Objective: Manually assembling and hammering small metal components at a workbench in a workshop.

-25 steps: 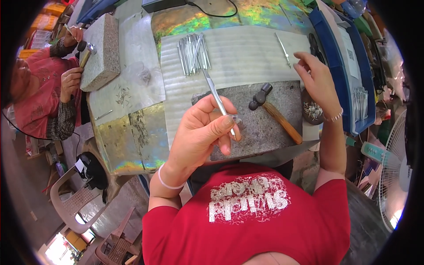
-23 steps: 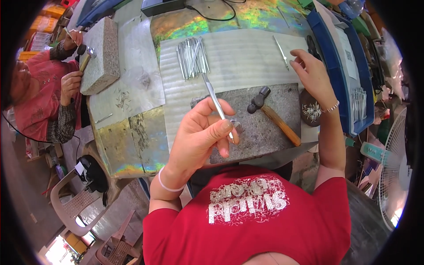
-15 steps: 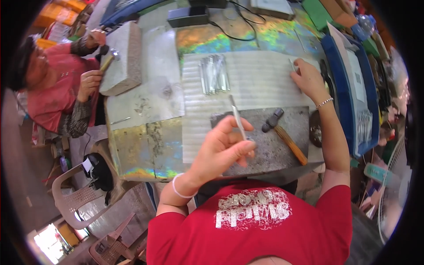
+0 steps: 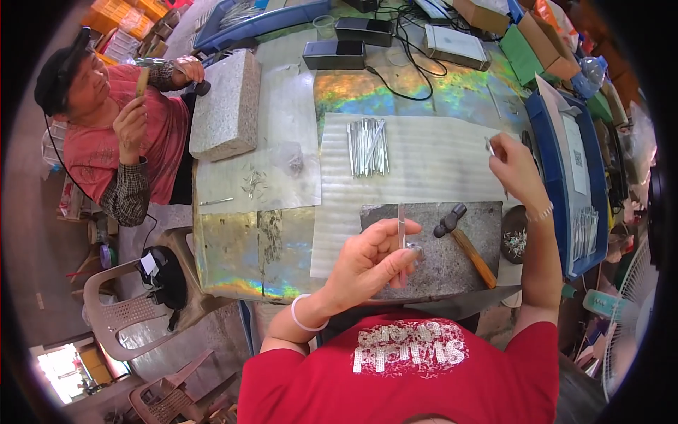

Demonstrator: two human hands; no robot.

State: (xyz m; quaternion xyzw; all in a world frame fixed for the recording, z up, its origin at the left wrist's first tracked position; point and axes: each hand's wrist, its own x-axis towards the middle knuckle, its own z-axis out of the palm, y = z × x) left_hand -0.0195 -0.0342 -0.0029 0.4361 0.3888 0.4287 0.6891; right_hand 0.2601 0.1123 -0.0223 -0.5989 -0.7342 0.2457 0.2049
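My left hand (image 4: 371, 265) is closed, pinching a narrow flat silver metal strip (image 4: 402, 226) that stands nearly upright over the dark stone slab (image 4: 395, 281). Something small and shiny shows by its thumb, too unclear to name. On the slab lies a hammer (image 4: 462, 244) with a dark metal head and wooden handle. My right hand (image 4: 521, 169) is at the right side of the white sheet (image 4: 438, 162), fingers closed round a thin metal piece; only its ends show, so its kind is unclear. A bundle of silver metal strips (image 4: 368, 147) rests on the sheet.
A round dark dish (image 4: 514, 237) of small slivers sits beside the slab. A blue tray (image 4: 597, 177) borders the right edge. Across the left corner, a co-worker (image 4: 141, 127) sits at a pale stone block (image 4: 226, 106). Dark boxes (image 4: 334, 54) and cables lie at the back.
The view has shifted, showing more of the table's far side. The strip in my left hand has turned from tilted to nearly upright. The co-worker's hand with the yellowish stick has risen off the block.
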